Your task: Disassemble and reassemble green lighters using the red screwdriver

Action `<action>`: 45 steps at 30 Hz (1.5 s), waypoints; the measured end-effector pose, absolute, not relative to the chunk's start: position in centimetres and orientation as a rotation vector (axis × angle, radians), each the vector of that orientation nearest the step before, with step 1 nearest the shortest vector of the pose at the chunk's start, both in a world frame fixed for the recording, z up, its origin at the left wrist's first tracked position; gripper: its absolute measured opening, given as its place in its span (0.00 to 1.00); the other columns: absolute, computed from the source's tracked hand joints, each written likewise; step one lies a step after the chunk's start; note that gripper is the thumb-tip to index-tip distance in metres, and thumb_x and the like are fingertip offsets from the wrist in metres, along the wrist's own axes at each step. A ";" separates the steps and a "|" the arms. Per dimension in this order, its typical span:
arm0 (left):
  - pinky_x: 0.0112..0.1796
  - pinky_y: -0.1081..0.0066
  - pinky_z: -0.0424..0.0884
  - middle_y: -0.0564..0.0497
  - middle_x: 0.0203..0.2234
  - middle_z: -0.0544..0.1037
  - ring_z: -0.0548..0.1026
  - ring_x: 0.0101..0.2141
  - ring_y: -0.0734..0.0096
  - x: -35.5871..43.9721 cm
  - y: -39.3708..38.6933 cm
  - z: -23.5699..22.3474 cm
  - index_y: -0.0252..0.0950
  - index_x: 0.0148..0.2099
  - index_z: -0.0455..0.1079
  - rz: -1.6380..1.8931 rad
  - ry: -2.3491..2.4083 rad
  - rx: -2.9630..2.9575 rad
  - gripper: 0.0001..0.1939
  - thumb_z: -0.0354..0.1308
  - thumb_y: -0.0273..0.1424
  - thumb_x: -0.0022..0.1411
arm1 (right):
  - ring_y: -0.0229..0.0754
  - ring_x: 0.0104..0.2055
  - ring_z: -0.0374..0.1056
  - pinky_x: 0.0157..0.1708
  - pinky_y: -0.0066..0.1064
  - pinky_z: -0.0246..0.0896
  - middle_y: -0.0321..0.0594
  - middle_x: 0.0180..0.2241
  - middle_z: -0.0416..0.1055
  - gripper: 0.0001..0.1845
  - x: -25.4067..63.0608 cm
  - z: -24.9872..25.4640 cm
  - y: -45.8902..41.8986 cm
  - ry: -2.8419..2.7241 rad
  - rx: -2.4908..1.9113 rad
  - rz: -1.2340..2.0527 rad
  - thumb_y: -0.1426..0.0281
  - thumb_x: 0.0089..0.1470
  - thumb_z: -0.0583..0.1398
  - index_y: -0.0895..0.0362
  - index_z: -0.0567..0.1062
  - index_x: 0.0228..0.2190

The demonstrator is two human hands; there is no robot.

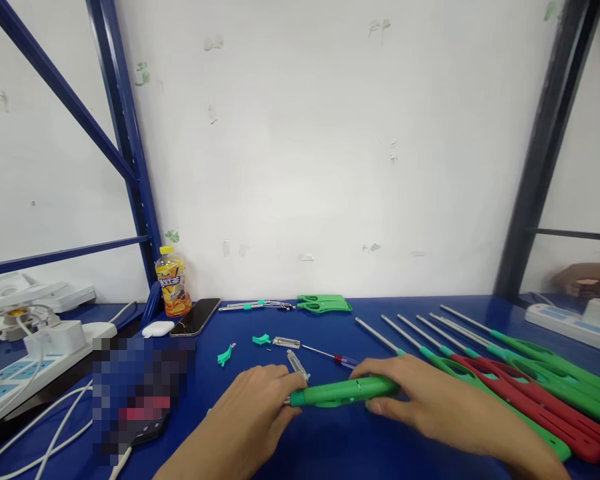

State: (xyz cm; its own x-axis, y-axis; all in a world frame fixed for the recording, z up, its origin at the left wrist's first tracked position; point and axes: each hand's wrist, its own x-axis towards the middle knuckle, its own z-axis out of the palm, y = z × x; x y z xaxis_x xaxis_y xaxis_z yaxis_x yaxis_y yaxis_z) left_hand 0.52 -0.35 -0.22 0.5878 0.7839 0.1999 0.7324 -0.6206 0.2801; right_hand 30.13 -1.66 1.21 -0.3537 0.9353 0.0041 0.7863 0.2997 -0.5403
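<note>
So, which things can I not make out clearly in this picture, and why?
In the head view:
Green-handled tool: most of its rod, hidden by the left hand.
Screwdriver: its handle end, hidden by the right hand.
Dark device at left: partly covered by pixelation.
Far-right green handles: ends cut off by the right edge.

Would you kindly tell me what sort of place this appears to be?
Probably a workshop bench: the blue tabletop bears a row of long-nosed green and red plastic lighters, small teal plastic parts and a thin metal screwdriver with a partly red handle.
</note>
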 end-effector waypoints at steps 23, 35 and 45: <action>0.64 0.46 0.66 0.30 0.73 0.55 0.60 0.70 0.38 2.1 -1.0 -1.1 0.32 0.78 0.50 -0.044 1.593 2.590 0.46 0.55 0.23 0.58 | 0.59 0.61 0.70 0.61 0.45 0.64 0.45 0.56 0.77 0.27 28.8 0.7 -1.3 -2.284 -1.529 0.713 0.49 0.64 0.61 0.48 0.79 0.58; 0.58 0.51 0.75 0.44 0.71 0.63 0.71 0.64 0.43 -2.4 -0.6 -1.1 0.54 0.75 0.58 0.223 1.483 2.485 0.39 0.66 0.39 0.64 | 0.53 0.67 0.66 0.69 0.46 0.55 0.46 0.64 0.72 0.29 29.8 -1.7 1.4 -2.323 -1.473 0.478 0.57 0.73 0.48 0.56 0.75 0.63; 0.61 0.39 0.66 0.34 0.66 0.69 0.62 0.69 0.39 2.0 0.5 -1.7 0.37 0.70 0.68 0.270 1.591 2.743 0.25 0.43 0.34 0.79 | 0.54 0.49 0.74 0.46 0.40 0.64 0.44 0.46 0.80 0.12 29.5 -0.9 1.6 -2.333 -1.636 0.386 0.65 0.64 0.60 0.52 0.81 0.45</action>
